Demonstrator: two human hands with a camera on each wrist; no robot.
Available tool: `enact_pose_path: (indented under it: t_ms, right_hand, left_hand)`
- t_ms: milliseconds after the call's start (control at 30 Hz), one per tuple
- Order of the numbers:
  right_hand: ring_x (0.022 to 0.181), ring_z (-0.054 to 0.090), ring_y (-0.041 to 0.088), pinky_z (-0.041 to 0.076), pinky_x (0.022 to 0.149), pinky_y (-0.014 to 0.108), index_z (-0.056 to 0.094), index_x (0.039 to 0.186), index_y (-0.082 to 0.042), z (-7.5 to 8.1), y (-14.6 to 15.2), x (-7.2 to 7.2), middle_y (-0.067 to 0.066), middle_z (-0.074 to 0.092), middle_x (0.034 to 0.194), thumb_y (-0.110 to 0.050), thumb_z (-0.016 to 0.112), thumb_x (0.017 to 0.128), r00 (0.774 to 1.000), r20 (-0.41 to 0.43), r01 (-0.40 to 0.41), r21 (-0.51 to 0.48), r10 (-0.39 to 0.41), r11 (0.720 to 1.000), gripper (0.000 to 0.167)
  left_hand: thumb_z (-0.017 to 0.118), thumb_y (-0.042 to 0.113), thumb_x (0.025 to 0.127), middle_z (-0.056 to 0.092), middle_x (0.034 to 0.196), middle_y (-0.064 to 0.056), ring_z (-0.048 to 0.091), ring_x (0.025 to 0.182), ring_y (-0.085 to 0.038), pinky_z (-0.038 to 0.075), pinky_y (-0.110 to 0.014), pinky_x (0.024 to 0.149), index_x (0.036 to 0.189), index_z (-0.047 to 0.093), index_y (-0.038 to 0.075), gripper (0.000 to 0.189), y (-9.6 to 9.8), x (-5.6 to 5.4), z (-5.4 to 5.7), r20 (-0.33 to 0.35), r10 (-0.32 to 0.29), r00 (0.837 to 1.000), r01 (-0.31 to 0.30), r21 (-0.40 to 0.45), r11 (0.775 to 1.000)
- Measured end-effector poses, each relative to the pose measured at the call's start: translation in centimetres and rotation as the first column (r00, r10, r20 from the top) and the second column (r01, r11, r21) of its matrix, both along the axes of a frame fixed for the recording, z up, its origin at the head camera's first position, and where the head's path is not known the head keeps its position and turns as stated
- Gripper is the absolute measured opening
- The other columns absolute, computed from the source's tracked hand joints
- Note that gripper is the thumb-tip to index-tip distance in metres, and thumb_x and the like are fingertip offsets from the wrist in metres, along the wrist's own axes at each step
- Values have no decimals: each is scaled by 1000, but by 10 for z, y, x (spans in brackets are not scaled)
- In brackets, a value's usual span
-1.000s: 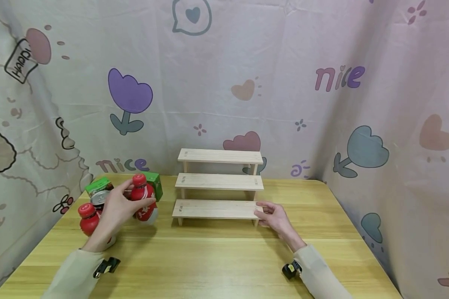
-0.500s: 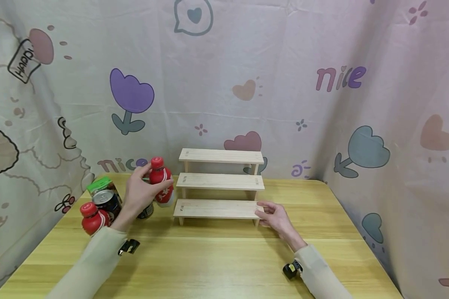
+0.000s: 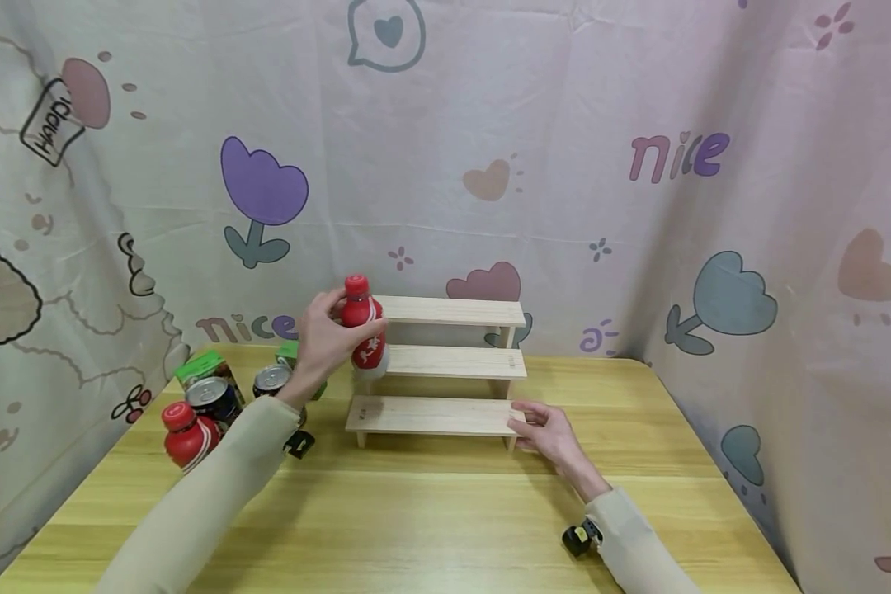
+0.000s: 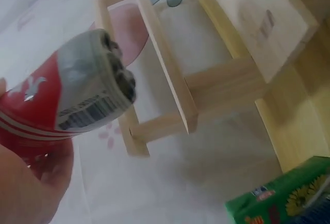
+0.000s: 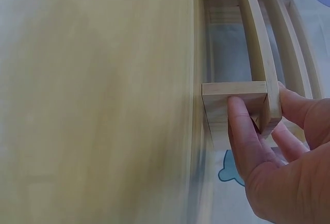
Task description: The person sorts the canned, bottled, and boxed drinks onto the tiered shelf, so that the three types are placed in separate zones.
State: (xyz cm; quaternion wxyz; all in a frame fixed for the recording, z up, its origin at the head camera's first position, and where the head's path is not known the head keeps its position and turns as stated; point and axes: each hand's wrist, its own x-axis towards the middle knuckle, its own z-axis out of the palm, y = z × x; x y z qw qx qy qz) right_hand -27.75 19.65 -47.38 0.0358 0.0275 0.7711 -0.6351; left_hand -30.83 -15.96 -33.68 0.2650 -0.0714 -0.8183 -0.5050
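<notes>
My left hand (image 3: 325,338) holds a red bottle (image 3: 367,338) with a red cap and a whitish base, raised at the left end of a three-step wooden rack (image 3: 431,415). From the head view the bottle covers part of the upper two steps. In the left wrist view the bottle (image 4: 38,97) appears tilted, its barcode and underside facing the rack's end, with a gap between them. At the rack's lower right corner, my right hand (image 3: 548,433) grips the lowest step. The right wrist view has the fingers (image 5: 245,126) against its leg and board edge.
At the left of the table (image 3: 445,520) stand another red bottle (image 3: 186,433), a black can (image 3: 211,396) and a green-topped box (image 3: 208,369). A second can (image 3: 271,379) and a green box (image 3: 287,353) are partly behind my left arm. A printed curtain (image 3: 416,165) hangs behind.
My left hand has lifted the red bottle and carried it rightward from beside the green box to the rack's left end. My right hand has stayed on the lowest step.
</notes>
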Motion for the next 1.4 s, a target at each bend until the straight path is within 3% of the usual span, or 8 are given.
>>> enact_pose_path:
  t_ms: [133, 300, 500, 700, 967, 1400]
  right_hand:
    - [82, 70, 19, 61, 72, 35, 62, 128, -1, 2, 2, 2, 23, 67, 113, -7, 75, 85, 1000, -2, 7, 8, -7, 1000, 45]
    - [82, 69, 20, 61, 72, 35, 63, 128, -2, 0, 6, 3, 20, 67, 110, -7, 74, 86, 1000, 0, 13, 13, -13, 1000, 44]
    - [85, 69, 20, 61, 74, 36, 61, 130, -2, -1, 8, 4, 20, 66, 111, -9, 74, 87, 1000, -4, 7, 13, -7, 1000, 46]
    - [84, 70, 20, 61, 73, 38, 61, 130, -2, -2, 9, 5, 20, 66, 110, -8, 74, 86, 1000, 3, 16, 0, -16, 1000, 46]
    - [82, 70, 21, 61, 72, 39, 62, 129, -2, -2, 4, 6, 18, 65, 107, -8, 74, 86, 1000, 11, 1, 9, -1, 1000, 46]
    - [82, 69, 20, 60, 72, 39, 61, 130, -3, 1, 0, 4, 18, 64, 109, -8, 75, 85, 1000, 12, -3, 4, 3, 1000, 47]
  left_hand:
    - [87, 38, 72, 57, 104, -11, 60, 96, -26, 58, -46, 82, 126, 63, 10, 65, 18, -10, 3, -82, -8, 997, 9, 10, 1000]
    - [86, 41, 73, 55, 103, -9, 57, 97, -23, 57, -44, 82, 124, 64, 12, 63, 38, -24, 8, -115, -38, 993, 46, 71, 996]
    - [84, 43, 74, 54, 106, -7, 55, 101, -21, 57, -42, 85, 125, 63, 15, 62, 60, -41, 22, -103, -55, 993, 62, 73, 995]
    - [87, 44, 71, 54, 103, -6, 50, 99, -19, 55, -39, 79, 124, 64, 16, 64, 84, -58, 31, -114, -58, 992, 63, 42, 997]
    - [88, 34, 73, 55, 107, -8, 50, 102, -20, 55, -40, 82, 124, 63, 14, 60, 100, -74, 33, -130, -49, 990, 57, 59, 997]
    - [87, 41, 72, 57, 109, -6, 48, 105, -19, 53, -41, 85, 122, 65, 20, 58, 118, -90, 37, -89, -67, 994, 72, 50, 996]
